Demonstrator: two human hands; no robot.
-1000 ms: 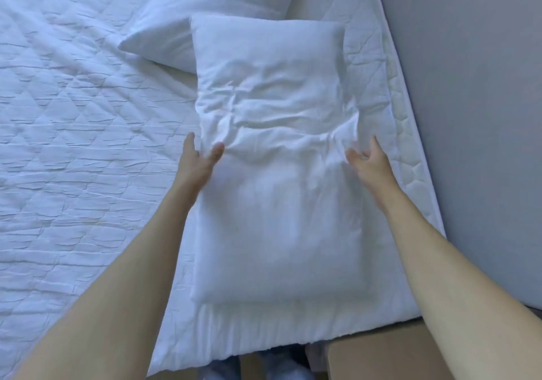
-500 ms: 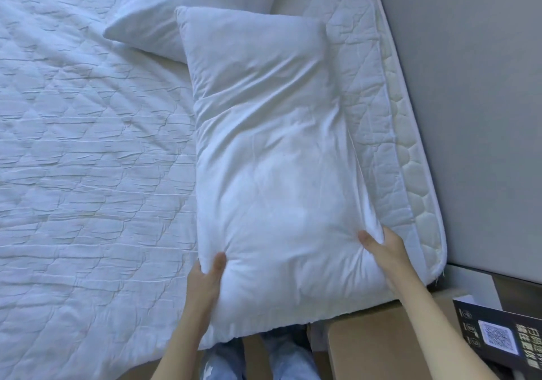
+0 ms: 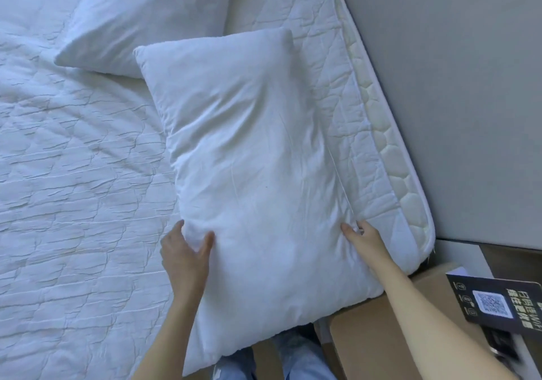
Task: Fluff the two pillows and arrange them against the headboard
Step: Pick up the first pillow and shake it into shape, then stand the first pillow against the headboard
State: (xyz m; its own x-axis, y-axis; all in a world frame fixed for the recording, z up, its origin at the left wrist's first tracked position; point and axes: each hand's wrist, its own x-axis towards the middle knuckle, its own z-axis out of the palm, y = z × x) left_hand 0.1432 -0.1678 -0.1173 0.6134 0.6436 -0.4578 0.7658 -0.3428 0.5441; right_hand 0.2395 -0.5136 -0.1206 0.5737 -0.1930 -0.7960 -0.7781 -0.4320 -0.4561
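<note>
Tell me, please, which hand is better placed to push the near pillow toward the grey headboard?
Probably the left hand: it grips the white rectangular pillow on the side away from the grey headboard.

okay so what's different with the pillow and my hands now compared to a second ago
Both hands slid from the middle of the near white rectangular pillow down towards its near end and took hold: the left hand pinches its left edge, the right hand its right edge. The pillow has been pulled towards you, and its near end now overhangs the quilted white mattress. The second white pillow stayed where it was.
</note>
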